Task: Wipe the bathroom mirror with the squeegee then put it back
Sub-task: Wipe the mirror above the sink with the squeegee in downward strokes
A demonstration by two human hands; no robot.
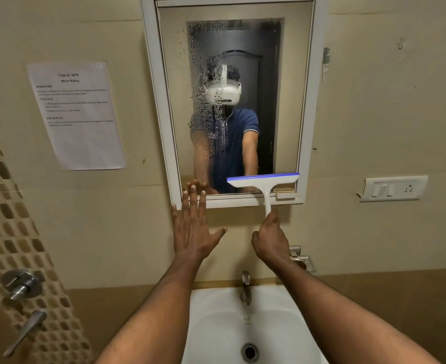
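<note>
The white-framed bathroom mirror hangs on the wall above the sink. Water drops cover its left-middle part; the right part looks streak-free. A white squeegee with a blue rubber edge lies against the glass at the mirror's lower right, blade level, handle pointing down over the frame. My right hand grips the handle's lower end. My left hand is flat with fingers spread, fingertips resting on the mirror's lower left frame corner, holding nothing.
A white sink with a metal tap sits directly below. A printed paper sheet is taped to the wall at left. A switch plate is on the right wall. Metal shower valves protrude at lower left.
</note>
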